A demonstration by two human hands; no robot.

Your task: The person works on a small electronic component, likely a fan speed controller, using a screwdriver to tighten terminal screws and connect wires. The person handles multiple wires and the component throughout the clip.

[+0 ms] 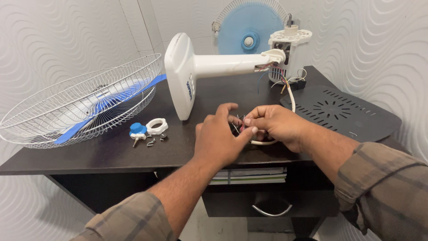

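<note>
Both hands, left hand [221, 139] and right hand [277, 126], pinch thin wire ends [242, 120] together above the dark desk [111, 154]. A slipped grip could tug the white cable [291, 99], straining loose leads at the fan motor housing [287, 51].

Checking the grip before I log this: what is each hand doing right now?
Left hand: pinching the small wires.
Right hand: closed on the same wires.

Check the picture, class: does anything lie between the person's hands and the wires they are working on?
Nothing visible does. The left hand and right hand already pinch the wires between their fingertips, above the dark table.
</note>
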